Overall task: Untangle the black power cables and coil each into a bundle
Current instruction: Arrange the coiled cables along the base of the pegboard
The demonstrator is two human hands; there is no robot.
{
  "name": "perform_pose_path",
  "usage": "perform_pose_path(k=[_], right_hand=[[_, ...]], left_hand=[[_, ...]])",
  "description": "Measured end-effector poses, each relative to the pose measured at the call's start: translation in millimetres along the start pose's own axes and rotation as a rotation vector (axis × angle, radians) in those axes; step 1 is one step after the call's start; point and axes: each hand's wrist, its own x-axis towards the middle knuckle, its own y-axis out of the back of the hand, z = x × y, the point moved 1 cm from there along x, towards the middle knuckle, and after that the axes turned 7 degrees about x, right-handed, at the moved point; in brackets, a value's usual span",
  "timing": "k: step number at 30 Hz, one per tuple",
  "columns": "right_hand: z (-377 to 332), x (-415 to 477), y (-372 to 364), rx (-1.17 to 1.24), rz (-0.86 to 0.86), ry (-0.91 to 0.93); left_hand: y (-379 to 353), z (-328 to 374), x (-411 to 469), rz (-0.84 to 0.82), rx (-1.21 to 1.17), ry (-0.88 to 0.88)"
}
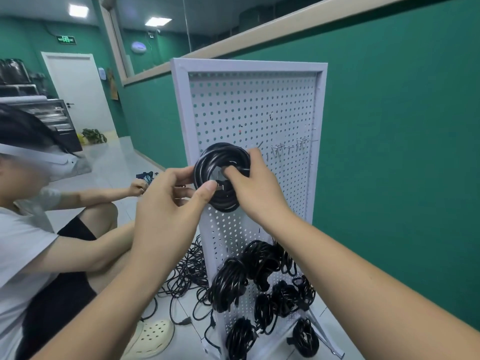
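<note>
Item under work: one coiled black cable bundle (222, 176), held up against the front of the white pegboard (259, 105), about mid-height and toward its left side. The loops lie in a tidy ring and a plug end shows at the lower inside of the ring.

Left hand (168, 203): closed around the bundle's left edge, fingers curled behind it, thumb laid across the front by the plug end.

Right hand (255, 185): gripping the bundle's right side, fingers hooked through the ring's centre and thumb over its upper rim.

Metal hooks (285, 148) stand out from the pegboard just right of the held bundle, at the same height. Whether the bundle sits on a hook cannot be told; the hands cover that spot.

Finished bundles (228, 284): several black coils hang on the lower part of the pegboard.

Loose cables (189, 271): a tangled black heap lies on the floor at the pegboard's lower left, partly behind its frame.

A second person (26, 242) sits on the floor left of the pegboard, one beige clog (153, 339) near the heap.
</note>
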Motion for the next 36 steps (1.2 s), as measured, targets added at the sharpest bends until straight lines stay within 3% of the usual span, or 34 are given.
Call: perform_pose_path(k=[8,14,24,36], right_hand=[[1,1,5,0.016,-0.034,-0.040],[14,-2,-1,-0.006,-0.064,-0.074],[39,-10,-10,0.199,-0.118,-0.128],[49,-13,-13,0.212,-0.144,-0.121]], left_hand=[[2,2,-1,0.025,-0.009,-0.015],[2,-13,-2,-0.012,0.253,-0.133],[-4,-10,-12,0.037,0.258,-0.197],[-10,-9,-12,0.037,0.235,-0.156]])
